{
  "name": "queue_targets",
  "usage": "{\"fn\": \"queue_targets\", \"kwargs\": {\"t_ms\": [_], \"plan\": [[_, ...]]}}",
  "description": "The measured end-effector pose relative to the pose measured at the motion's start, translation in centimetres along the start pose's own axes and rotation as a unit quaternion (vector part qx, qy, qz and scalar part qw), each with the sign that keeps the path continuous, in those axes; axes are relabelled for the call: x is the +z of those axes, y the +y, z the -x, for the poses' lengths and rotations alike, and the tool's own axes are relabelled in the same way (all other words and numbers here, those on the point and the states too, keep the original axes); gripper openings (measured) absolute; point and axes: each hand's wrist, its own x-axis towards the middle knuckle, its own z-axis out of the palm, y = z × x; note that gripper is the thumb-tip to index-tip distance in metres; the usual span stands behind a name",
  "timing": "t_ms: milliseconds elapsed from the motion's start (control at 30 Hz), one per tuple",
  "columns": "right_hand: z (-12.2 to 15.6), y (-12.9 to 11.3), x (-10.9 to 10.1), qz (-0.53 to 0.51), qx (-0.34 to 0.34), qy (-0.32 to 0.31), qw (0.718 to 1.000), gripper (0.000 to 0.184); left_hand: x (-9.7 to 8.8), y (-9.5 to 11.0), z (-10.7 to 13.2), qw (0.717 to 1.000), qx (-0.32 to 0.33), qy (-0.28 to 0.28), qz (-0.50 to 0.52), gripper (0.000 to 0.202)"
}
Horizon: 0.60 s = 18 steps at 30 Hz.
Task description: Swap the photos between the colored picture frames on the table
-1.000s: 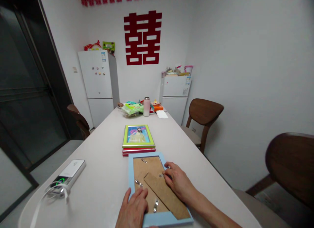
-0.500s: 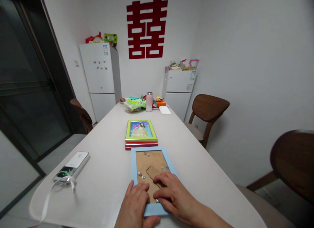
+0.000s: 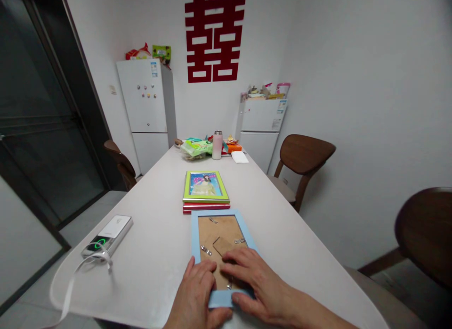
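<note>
A light-blue picture frame (image 3: 196, 239) lies face down on the table, its brown backing board (image 3: 208, 230) showing. Small metal turn clips (image 3: 206, 250) sit around the board, and a stand flap (image 3: 223, 245) lies flat in its middle. My left hand (image 3: 199, 291) holds the near left corner, fingers over the board and thumb at the near edge. Across the near right corner rests my right hand (image 3: 256, 282), its fingers curled onto the board and thumb on the near border. The near clip (image 3: 229, 285) shows between my hands.
Beyond the frame stands a stack with a green picture frame (image 3: 226, 192) above red ones (image 3: 205, 208). A power bank (image 3: 113, 234) with a white cable lies at left. A pink bottle (image 3: 217, 146) and snack bags (image 3: 197, 149) are at the far end. Chairs (image 3: 305, 154) flank the table.
My right thumb has moved off the near metal clip onto the blue border, and that clip now looks turned more lengthwise. My left hand stays at its corner. The view has shifted slightly.
</note>
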Motion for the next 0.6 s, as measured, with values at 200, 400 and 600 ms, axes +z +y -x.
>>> {"fn": "queue_targets", "kwargs": {"t_ms": [200, 400, 600], "plan": [[-4.4, 0.7, 1.7, 0.044, 0.059, 0.036, 0.997, 0.026, -0.4, 0.1, -0.1, 0.999, -0.008, -0.035, -0.001, 0.026], [-5.7, 1.2, 3.0, 0.134, 0.028, -0.008, 0.991, 0.018, -0.3, 0.0, -0.1, 0.999, -0.020, -0.037, 0.015, 0.031], [-5.1, 0.4, 2.7, 0.168, -0.014, -0.028, 0.985, 0.019, 0.0, -0.4, 0.0, 1.000, -0.005, -0.009, 0.017, 0.032]]}}
